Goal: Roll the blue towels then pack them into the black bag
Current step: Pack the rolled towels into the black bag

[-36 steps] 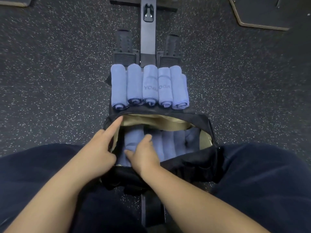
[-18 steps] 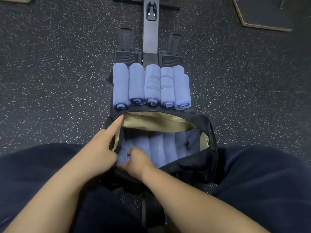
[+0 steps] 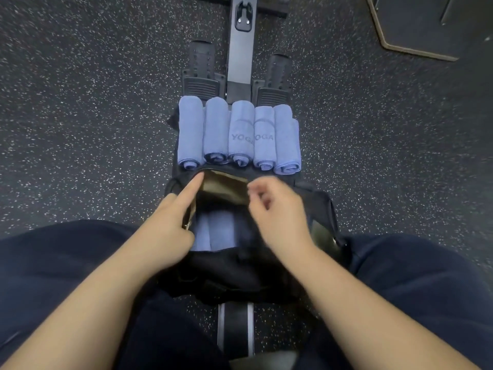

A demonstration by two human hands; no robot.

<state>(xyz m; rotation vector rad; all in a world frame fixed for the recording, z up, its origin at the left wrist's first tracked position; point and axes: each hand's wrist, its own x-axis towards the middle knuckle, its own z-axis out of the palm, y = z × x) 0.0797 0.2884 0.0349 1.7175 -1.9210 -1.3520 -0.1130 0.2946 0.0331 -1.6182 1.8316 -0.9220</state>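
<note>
The blurred right hand (image 3: 277,209) hides most of the rolled towels (image 3: 213,233) inside the black bag (image 3: 240,273).

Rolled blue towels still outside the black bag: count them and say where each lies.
5, side by side beyond the bag's mouth: far left, second, middle, fourth, far right. Others lie inside, partly hidden.
</note>
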